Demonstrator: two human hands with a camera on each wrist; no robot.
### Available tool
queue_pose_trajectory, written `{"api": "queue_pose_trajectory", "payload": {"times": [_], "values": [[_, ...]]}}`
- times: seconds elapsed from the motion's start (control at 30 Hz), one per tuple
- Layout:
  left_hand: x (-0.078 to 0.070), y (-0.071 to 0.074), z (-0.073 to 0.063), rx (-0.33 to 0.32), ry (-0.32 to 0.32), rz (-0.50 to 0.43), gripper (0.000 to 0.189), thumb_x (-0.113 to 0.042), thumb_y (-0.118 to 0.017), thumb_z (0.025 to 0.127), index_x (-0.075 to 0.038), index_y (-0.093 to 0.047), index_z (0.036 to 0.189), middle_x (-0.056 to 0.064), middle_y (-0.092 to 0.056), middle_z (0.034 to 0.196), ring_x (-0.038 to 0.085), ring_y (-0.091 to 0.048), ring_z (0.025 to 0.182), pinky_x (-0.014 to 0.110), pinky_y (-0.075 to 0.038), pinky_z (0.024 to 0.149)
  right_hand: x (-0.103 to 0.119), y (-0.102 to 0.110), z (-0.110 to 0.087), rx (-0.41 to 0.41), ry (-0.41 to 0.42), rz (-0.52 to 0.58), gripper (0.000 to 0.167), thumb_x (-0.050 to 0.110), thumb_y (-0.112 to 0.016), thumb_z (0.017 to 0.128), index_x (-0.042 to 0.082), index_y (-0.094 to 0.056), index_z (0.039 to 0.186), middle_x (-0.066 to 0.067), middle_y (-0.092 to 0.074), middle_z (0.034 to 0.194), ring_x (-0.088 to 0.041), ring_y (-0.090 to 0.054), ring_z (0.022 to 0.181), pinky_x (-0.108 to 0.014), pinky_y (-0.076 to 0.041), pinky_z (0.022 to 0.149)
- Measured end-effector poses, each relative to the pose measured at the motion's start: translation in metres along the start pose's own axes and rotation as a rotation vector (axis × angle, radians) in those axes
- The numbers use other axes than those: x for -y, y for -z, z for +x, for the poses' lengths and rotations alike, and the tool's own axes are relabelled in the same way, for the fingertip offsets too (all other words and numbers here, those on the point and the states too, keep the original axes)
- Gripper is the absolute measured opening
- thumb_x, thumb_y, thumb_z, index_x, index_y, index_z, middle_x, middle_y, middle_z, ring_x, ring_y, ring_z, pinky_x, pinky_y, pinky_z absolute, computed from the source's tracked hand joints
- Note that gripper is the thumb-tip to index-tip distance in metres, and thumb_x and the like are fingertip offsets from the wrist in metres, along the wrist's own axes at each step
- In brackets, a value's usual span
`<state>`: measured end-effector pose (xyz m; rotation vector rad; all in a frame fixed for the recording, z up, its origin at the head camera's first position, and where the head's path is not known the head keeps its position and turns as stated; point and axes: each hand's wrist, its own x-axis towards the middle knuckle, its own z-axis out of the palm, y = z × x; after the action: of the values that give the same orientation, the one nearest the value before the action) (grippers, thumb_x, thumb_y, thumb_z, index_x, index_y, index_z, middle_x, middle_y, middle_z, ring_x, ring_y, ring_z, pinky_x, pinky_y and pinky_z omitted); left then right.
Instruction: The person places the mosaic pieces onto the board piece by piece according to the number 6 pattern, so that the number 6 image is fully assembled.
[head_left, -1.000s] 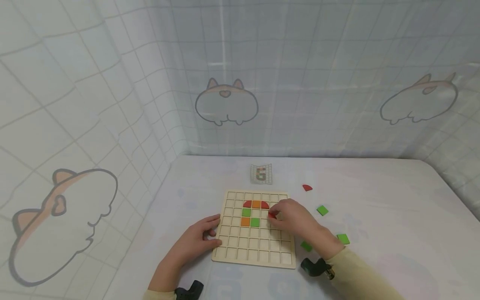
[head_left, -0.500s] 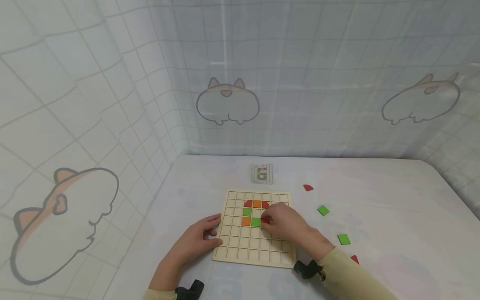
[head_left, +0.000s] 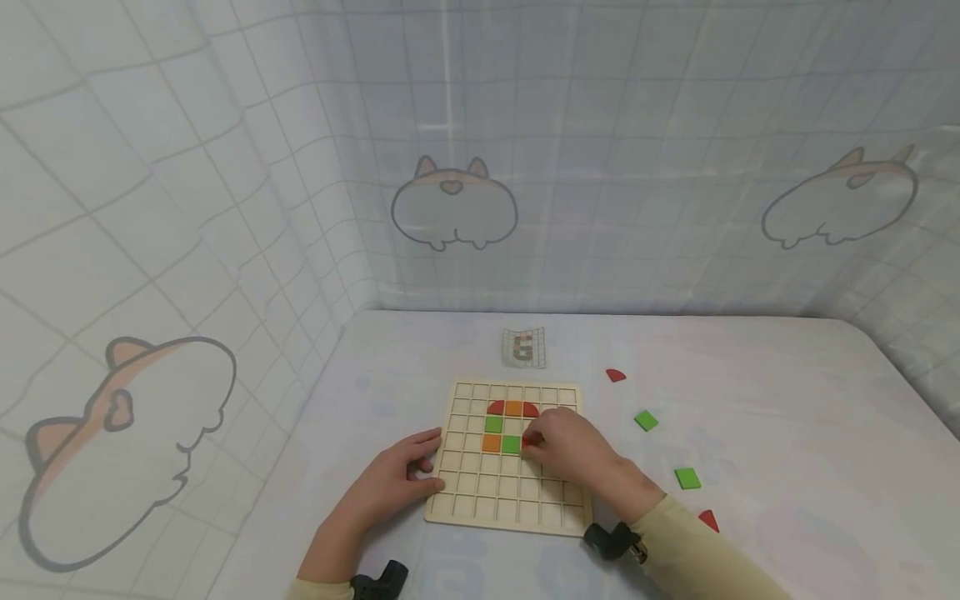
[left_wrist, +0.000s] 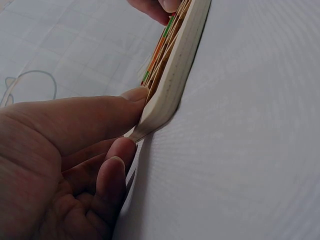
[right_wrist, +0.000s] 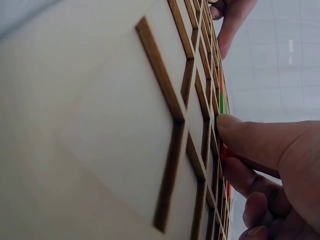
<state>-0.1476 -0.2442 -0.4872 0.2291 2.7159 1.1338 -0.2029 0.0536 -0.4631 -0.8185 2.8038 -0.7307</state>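
Note:
A pale wooden grid board [head_left: 507, 507] lies on the table, with red, orange and green pieces set in its upper middle. My left hand [head_left: 397, 473] holds the board's left edge; in the left wrist view its thumb [left_wrist: 107, 116] rests on the rim and the other fingers curl below at the side. Over the board, my right hand [head_left: 573, 446] pinches a red piece [head_left: 527, 442], just right of a green square [head_left: 511, 444]. Thumb and fingers mostly cover this red piece. In the right wrist view, the right thumb [right_wrist: 265, 142] presses close to the grid.
Behind the board lies a small pattern card [head_left: 523, 347]. To the right are a red quarter-circle [head_left: 616, 375], a green square tile [head_left: 647, 420], another green tile [head_left: 687, 478] and a red piece [head_left: 708, 520]. A printed curtain [head_left: 600, 250] hangs behind the table.
My right hand has moved slightly left and down, bringing the red piece beside the green square. The forearm's shift uncovers a red piece at lower right and covers a green one. My left hand stays put.

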Motion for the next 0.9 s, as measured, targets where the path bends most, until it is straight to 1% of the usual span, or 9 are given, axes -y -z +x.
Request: {"api": "queue_pose_trajectory", "payload": {"times": [0.1,0.2,0.3,0.4,0.47,0.57,0.73,0.9], "values": [[0.0,0.0,0.0,0.0,0.0,-0.001,0.07,-0.026,-0.085,0.079,-0.008,-0.057,0.141,-0.01,-0.05,0.143,0.01,-0.054,0.091,0.024,-0.047,0.072,0.0,0.0,0.0,0.004,-0.012,0.007,0.01,0.026,-0.08,0.085,0.018,-0.08,0.09,0.015,-0.066,0.078,-0.007,-0.056,0.077,-0.031,-0.051,0.075],[0.0,0.0,0.0,0.004,0.001,-0.003,0.07,-0.026,-0.084,0.079,-0.008,-0.056,0.141,-0.01,-0.049,0.143,0.011,-0.054,0.091,0.024,-0.047,0.072,0.0,0.0,0.0,0.01,-0.007,0.009,0.011,0.026,-0.08,0.085,0.017,-0.08,0.092,0.015,-0.067,0.079,-0.008,-0.056,0.077,-0.031,-0.051,0.076],[0.0,0.0,0.001,0.008,0.006,-0.004,0.07,-0.027,-0.084,0.079,-0.008,-0.056,0.141,-0.009,-0.049,0.144,0.011,-0.054,0.091,0.024,-0.047,0.072,0.0,0.001,-0.002,0.014,-0.001,0.011,0.017,0.026,-0.079,0.086,0.015,-0.08,0.099,0.012,-0.07,0.085,-0.008,-0.057,0.08,-0.032,-0.051,0.079],[-0.001,0.0,0.0,0.006,0.013,-0.005,0.07,-0.027,-0.084,0.079,-0.008,-0.057,0.141,-0.009,-0.049,0.144,0.011,-0.054,0.091,0.024,-0.047,0.071,-0.003,0.002,-0.006,0.007,0.012,0.013,0.025,0.025,-0.078,0.087,0.011,-0.078,0.107,0.006,-0.073,0.095,-0.009,-0.061,0.085,-0.033,-0.052,0.081],[-0.001,-0.001,0.0,0.003,0.017,-0.002,0.07,-0.026,-0.084,0.079,-0.009,-0.057,0.141,-0.009,-0.049,0.143,0.011,-0.054,0.091,0.024,-0.047,0.071,-0.005,0.004,-0.01,-0.006,0.023,0.019,0.028,0.025,-0.076,0.088,0.01,-0.076,0.111,0.004,-0.073,0.1,-0.01,-0.062,0.089,-0.033,-0.052,0.082],[-0.002,-0.001,0.0,0.001,0.025,0.002,0.07,-0.026,-0.085,0.079,-0.009,-0.057,0.14,-0.01,-0.049,0.143,0.011,-0.054,0.091,0.024,-0.046,0.071,-0.009,0.01,-0.017,-0.03,0.026,0.041,0.028,0.024,-0.074,0.089,0.01,-0.076,0.113,0.003,-0.072,0.104,-0.011,-0.064,0.094,-0.033,-0.052,0.082],[-0.002,-0.001,0.0,-0.004,0.03,0.0,0.07,-0.025,-0.085,0.078,-0.009,-0.057,0.14,-0.01,-0.049,0.144,0.011,-0.054,0.091,0.024,-0.046,0.071,-0.014,0.019,-0.03,-0.045,-0.014,0.086,0.032,0.027,-0.073,0.09,0.013,-0.074,0.119,0.006,-0.071,0.108,-0.013,-0.064,0.101,-0.036,-0.051,0.084],[-0.002,-0.001,0.0,-0.003,0.022,-0.004,0.069,-0.024,-0.085,0.078,-0.009,-0.057,0.14,-0.01,-0.05,0.143,0.011,-0.054,0.091,0.024,-0.047,0.071,-0.022,0.026,-0.04,-0.053,-0.045,0.071,0.032,0.026,-0.073,0.09,0.015,-0.073,0.12,0.008,-0.07,0.108,-0.008,-0.061,0.09,-0.032,-0.05,0.078]]}}
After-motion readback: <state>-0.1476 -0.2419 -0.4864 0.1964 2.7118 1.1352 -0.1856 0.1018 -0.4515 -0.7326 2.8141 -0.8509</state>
